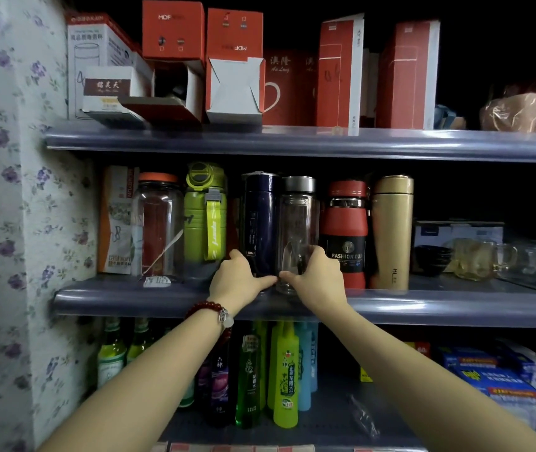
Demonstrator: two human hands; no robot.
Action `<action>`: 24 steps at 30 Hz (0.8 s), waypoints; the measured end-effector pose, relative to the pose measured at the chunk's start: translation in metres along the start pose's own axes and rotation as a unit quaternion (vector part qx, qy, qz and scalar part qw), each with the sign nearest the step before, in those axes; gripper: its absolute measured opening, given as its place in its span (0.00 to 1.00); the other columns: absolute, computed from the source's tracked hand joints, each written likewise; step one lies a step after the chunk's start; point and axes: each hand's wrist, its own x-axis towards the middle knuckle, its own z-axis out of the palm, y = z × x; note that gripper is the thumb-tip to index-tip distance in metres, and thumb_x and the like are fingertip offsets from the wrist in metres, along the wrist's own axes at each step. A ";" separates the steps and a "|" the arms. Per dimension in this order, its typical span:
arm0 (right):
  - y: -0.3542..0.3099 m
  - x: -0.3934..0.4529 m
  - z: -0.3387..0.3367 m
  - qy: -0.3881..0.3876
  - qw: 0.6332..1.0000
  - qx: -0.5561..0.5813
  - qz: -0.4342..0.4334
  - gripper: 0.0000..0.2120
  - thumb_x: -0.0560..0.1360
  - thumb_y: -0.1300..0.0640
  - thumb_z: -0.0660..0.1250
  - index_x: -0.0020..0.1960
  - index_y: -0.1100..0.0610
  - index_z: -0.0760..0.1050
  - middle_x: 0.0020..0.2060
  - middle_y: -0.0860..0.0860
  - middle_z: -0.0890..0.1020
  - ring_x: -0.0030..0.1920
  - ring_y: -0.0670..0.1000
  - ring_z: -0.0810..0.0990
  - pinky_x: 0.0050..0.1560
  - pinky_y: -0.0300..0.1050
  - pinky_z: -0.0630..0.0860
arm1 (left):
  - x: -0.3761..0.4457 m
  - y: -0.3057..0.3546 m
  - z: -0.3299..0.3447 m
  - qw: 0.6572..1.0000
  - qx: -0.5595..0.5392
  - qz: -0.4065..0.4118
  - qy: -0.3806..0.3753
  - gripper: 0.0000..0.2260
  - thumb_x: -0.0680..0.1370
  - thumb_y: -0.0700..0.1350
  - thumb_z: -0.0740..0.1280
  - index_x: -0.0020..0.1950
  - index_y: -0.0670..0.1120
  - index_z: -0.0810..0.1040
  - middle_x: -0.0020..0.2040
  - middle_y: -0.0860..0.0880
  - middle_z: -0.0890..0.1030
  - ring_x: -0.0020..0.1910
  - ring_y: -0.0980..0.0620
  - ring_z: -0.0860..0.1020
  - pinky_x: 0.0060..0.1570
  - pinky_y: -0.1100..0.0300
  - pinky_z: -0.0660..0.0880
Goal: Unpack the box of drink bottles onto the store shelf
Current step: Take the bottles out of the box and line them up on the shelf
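Both hands are curled at the base of the clear glass bottle (297,236) at the middle shelf's (455,305) near edge, left hand (238,277) also touching the navy flask (258,223), right hand (317,272) gripping; a nudge could tip it off or into the red bottle (346,230).

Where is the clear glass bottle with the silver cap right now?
On the middle shelf, centre of the head view, the clear bottle stands between the navy bottle and the red bottle, with both hands at its base.

Floral wallpaper (8,190) beside red cartons (172,29)
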 end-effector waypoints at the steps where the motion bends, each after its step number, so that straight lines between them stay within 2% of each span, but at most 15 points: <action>1: 0.000 -0.001 -0.001 0.001 1.000 -0.010 -0.006 0.26 0.71 0.50 0.74 0.62 0.61 0.69 0.53 0.57 0.79 0.52 0.57 0.81 0.45 0.44 0.75 | -0.002 0.001 0.000 1.000 0.007 -0.002 0.000 0.34 0.70 0.61 0.71 0.63 0.38 0.66 0.53 0.42 0.79 0.48 0.45 0.80 0.33 0.58 0.72; 5: 0.003 -0.005 -0.006 -0.003 0.998 -0.057 -0.027 0.16 0.73 0.53 0.71 0.53 0.61 0.70 0.45 0.56 0.78 0.40 0.55 0.75 0.38 0.45 0.72 | -0.011 0.006 -0.004 0.998 0.061 -0.011 0.006 0.31 0.73 0.60 0.68 0.63 0.38 0.66 0.56 0.41 0.78 0.51 0.43 0.80 0.36 0.56 0.72; 10: 0.006 -0.009 -0.014 -0.007 0.995 -0.083 -0.052 0.10 0.73 0.61 0.68 0.46 0.60 0.67 0.41 0.56 0.76 0.37 0.55 0.74 0.33 0.44 0.69 | -0.021 0.002 -0.017 0.993 0.119 0.020 0.013 0.21 0.75 0.55 0.67 0.57 0.41 0.71 0.52 0.42 0.79 0.48 0.44 0.79 0.35 0.56 0.72; 13: 0.006 -0.014 -0.017 -0.006 0.993 -0.090 -0.075 0.09 0.73 0.63 0.67 0.47 0.60 0.67 0.42 0.57 0.77 0.37 0.56 0.75 0.28 0.43 0.66 | -0.029 -0.006 -0.028 0.991 0.128 0.044 0.022 0.16 0.75 0.51 0.67 0.58 0.43 0.75 0.53 0.43 0.79 0.51 0.43 0.79 0.42 0.52 0.77; 16: 0.003 -0.021 -0.015 -0.014 0.989 -0.101 -0.106 0.08 0.73 0.61 0.66 0.49 0.59 0.68 0.42 0.55 0.76 0.39 0.57 0.75 0.31 0.44 0.67 | -0.037 -0.019 -0.039 0.990 0.129 0.047 0.028 0.13 0.75 0.50 0.67 0.55 0.44 0.77 0.53 0.44 0.80 0.51 0.43 0.79 0.47 0.50 0.78; 20: -0.009 -0.035 -0.009 -0.011 0.982 -0.118 -0.144 0.10 0.75 0.59 0.64 0.54 0.60 0.71 0.49 0.56 0.77 0.49 0.59 0.78 0.40 0.49 0.74 | -0.043 -0.043 -0.055 0.988 0.149 0.035 0.035 0.14 0.75 0.49 0.68 0.56 0.44 0.78 0.55 0.43 0.80 0.53 0.43 0.78 0.50 0.50 0.78; 24: -0.025 -0.046 0.004 -0.031 0.979 -0.116 -0.163 0.13 0.75 0.56 0.65 0.57 0.60 0.73 0.53 0.56 0.78 0.53 0.59 0.77 0.47 0.50 0.75 | -0.042 -0.069 -0.073 0.988 0.150 0.012 0.034 0.12 0.74 0.48 0.68 0.55 0.45 0.79 0.54 0.44 0.80 0.52 0.43 0.79 0.48 0.52 0.78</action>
